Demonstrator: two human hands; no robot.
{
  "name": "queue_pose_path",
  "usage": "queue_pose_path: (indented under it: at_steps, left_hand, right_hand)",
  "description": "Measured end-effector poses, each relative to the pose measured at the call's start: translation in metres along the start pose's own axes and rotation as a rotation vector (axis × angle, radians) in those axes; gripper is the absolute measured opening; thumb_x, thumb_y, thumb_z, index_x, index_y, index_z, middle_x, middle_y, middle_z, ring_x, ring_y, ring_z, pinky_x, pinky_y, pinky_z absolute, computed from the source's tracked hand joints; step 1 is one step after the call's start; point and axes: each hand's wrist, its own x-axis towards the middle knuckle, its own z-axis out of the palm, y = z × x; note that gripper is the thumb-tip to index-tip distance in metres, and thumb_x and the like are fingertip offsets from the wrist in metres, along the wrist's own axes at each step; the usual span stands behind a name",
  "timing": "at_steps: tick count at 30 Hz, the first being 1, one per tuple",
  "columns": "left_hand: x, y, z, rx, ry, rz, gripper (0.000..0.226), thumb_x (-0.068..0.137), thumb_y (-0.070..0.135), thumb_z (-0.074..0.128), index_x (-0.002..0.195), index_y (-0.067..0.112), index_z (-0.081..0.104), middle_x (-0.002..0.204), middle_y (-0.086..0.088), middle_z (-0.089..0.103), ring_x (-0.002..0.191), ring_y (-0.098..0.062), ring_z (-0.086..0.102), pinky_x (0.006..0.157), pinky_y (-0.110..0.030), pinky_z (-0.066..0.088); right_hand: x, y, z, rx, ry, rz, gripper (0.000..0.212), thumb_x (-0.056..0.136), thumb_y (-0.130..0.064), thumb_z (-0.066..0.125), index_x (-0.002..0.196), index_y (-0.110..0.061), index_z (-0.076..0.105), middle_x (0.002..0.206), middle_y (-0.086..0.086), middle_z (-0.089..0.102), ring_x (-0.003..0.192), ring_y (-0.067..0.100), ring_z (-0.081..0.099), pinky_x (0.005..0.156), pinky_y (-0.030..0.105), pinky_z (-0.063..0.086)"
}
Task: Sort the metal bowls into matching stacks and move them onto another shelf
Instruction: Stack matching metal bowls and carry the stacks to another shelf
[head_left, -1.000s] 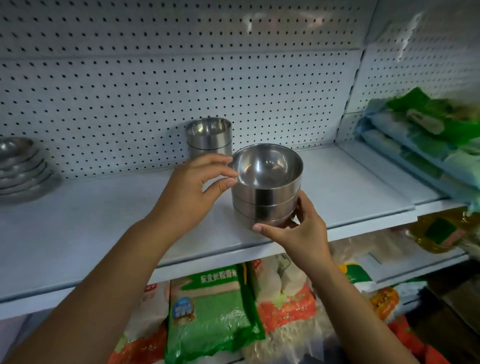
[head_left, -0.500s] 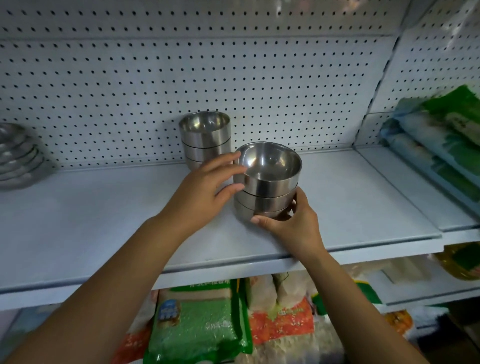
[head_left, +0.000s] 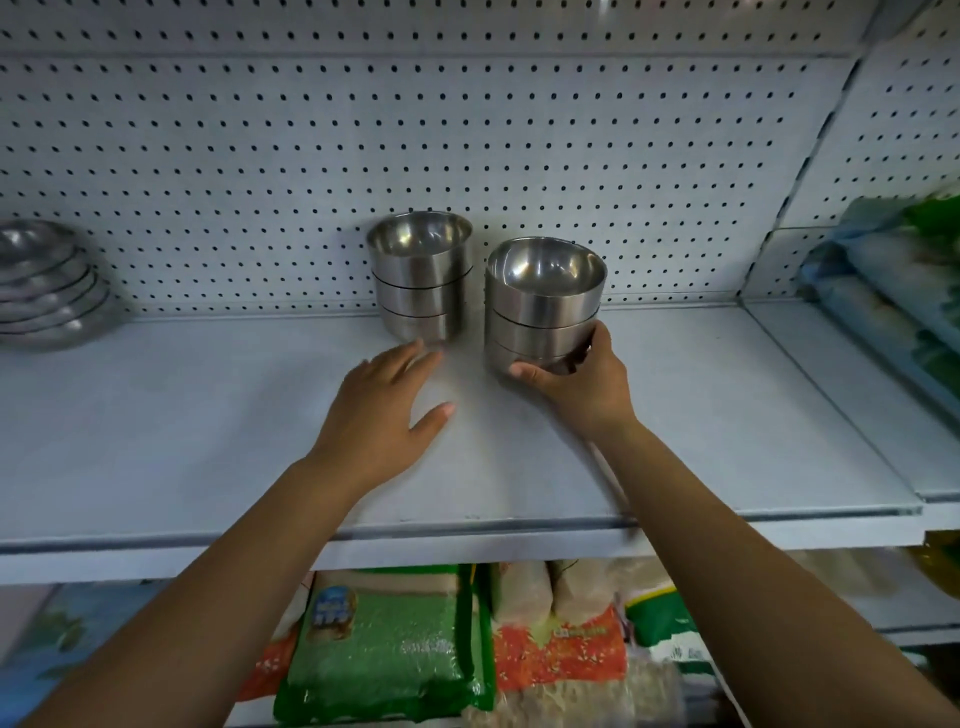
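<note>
Nearest, bagged goods (head_left: 384, 649) sit under the shelf (head_left: 208, 441); above its top the left hand (head_left: 382, 415) is spread flat, fingers straight, holding nothing, tips just short of the rear bowl stack (head_left: 421, 275). Slightly further in, the right hand (head_left: 576, 387) curls round the bottom of the front bowl stack (head_left: 543, 306), which is upright and just right of the rear one, not touching. Likely next is letting go; the rear stack lies straight ahead of the left fingers, and shallow dishes (head_left: 47, 286) sit far left by the pegboard (head_left: 467, 130).
</note>
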Motion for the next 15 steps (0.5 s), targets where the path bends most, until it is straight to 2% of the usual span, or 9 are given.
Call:
queue_pose_path:
  at_steps: [2, 4, 7, 9, 11, 13, 15]
  left_hand:
    - [-0.008, -0.001, 0.011, -0.045, -0.034, -0.093, 0.075, 0.091, 0.068, 0.039, 0.151, 0.024, 0.047, 0.161, -0.003, 0.039, 0.148, -0.025, 0.037, 0.121, -0.048, 0.029]
    - [-0.012, -0.002, 0.020, -0.085, -0.042, -0.156, 0.077, 0.088, 0.071, 0.039, 0.149, 0.025, 0.050, 0.160, -0.001, 0.042, 0.147, -0.023, 0.038, 0.121, -0.048, 0.029]
    - [-0.014, -0.004, 0.026, -0.115, -0.017, -0.202, 0.077, 0.087, 0.072, 0.039, 0.146, 0.025, 0.054, 0.157, -0.002, 0.046, 0.145, -0.022, 0.040, 0.120, -0.050, 0.030]
    - [-0.014, -0.005, 0.028, -0.126, -0.008, -0.224, 0.079, 0.085, 0.076, 0.034, 0.142, 0.027, 0.057, 0.156, 0.001, 0.047, 0.145, -0.019, 0.040, 0.121, -0.051, 0.026]
    - [-0.014, -0.004, 0.030, -0.104, -0.029, -0.228, 0.080, 0.084, 0.077, 0.031, 0.140, 0.027, 0.058, 0.157, 0.002, 0.045, 0.147, -0.018, 0.036, 0.123, -0.052, 0.021]
    - [-0.014, -0.002, 0.031, -0.064, -0.059, -0.221, 0.074, 0.088, 0.075, 0.035, 0.142, 0.028, 0.055, 0.159, 0.001, 0.041, 0.149, -0.018, 0.032, 0.124, -0.052, 0.016]
    - [-0.013, 0.000, 0.031, -0.042, -0.056, -0.225, 0.065, 0.094, 0.069, 0.043, 0.144, 0.028, 0.053, 0.161, 0.001, 0.038, 0.150, -0.018, 0.030, 0.125, -0.052, 0.011]
  right_hand:
    - [0.013, 0.000, 0.001, -0.024, -0.001, 0.009, 0.078, 0.067, -0.045, 0.095, 0.119, -0.031, 0.039, 0.100, -0.027, 0.050, 0.091, 0.000, 0.055, 0.069, 0.009, 0.038]
    - [0.024, 0.001, 0.003, -0.033, 0.007, 0.021, 0.077, 0.067, -0.044, 0.095, 0.118, -0.031, 0.038, 0.105, -0.020, 0.052, 0.098, 0.008, 0.054, 0.078, 0.018, 0.042]
    - [0.039, 0.004, 0.009, -0.052, 0.015, 0.035, 0.078, 0.065, -0.047, 0.095, 0.119, -0.028, 0.041, 0.116, -0.012, 0.057, 0.103, 0.011, 0.055, 0.084, 0.025, 0.042]
    - [0.047, 0.004, 0.015, -0.075, 0.041, 0.029, 0.087, 0.062, -0.054, 0.095, 0.126, -0.022, 0.046, 0.127, -0.005, 0.058, 0.109, 0.015, 0.058, 0.086, 0.028, 0.044]
    - [0.056, 0.004, 0.020, -0.100, 0.059, 0.034, 0.095, 0.064, -0.055, 0.093, 0.135, -0.017, 0.044, 0.135, 0.002, 0.051, 0.115, 0.019, 0.055, 0.091, 0.028, 0.043]
    - [0.059, 0.005, 0.024, -0.081, 0.075, 0.040, 0.098, 0.066, -0.053, 0.092, 0.141, -0.015, 0.041, 0.139, 0.005, 0.045, 0.122, 0.022, 0.053, 0.096, 0.028, 0.042]
    - [0.058, 0.009, 0.029, -0.041, 0.113, 0.028, 0.108, 0.064, -0.057, 0.091, 0.148, -0.017, 0.035, 0.143, 0.002, 0.047, 0.127, 0.022, 0.053, 0.106, 0.034, 0.046]
